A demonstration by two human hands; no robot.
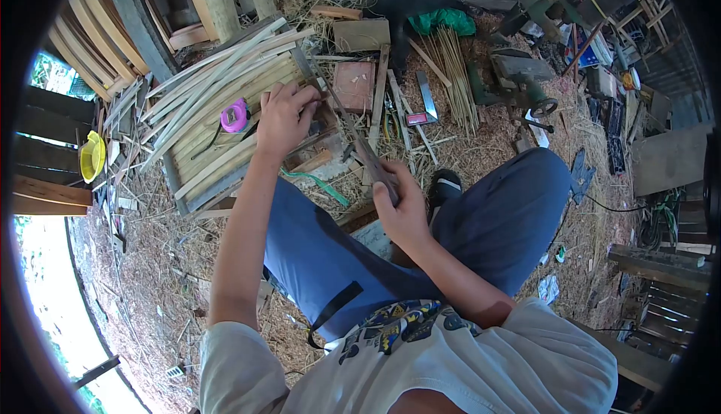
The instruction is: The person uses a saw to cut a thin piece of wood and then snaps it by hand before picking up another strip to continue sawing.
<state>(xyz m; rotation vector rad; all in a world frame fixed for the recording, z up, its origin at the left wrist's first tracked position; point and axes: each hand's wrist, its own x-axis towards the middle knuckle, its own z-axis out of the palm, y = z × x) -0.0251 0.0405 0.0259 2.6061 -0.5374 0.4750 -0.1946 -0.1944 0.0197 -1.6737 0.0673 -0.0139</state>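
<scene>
My right hand (403, 205) is closed around the dark wooden handle of a long, narrow tool (369, 160). Its slim end points forward and to the left, toward my left hand. My left hand (285, 117) is bent with its fingers curled near that slim end, over the edge of a low wooden frame (182, 181) filled with slats; I cannot tell what its fingertips pinch. A pink tape measure (235, 116) lies on the slats beside my left hand. Thin pale wood strips (218, 68) are heaped along the frame's far side. Below my hands, a green strap (323, 185) lies near my knee.
A reddish block (354, 86), a metal try square (426, 98) and a bundle of thin sticks (454, 72) lie ahead. A vise-like machine (518, 72) stands at the right front. A yellow bowl-shaped object (92, 157) sits far left. Shavings cover the ground.
</scene>
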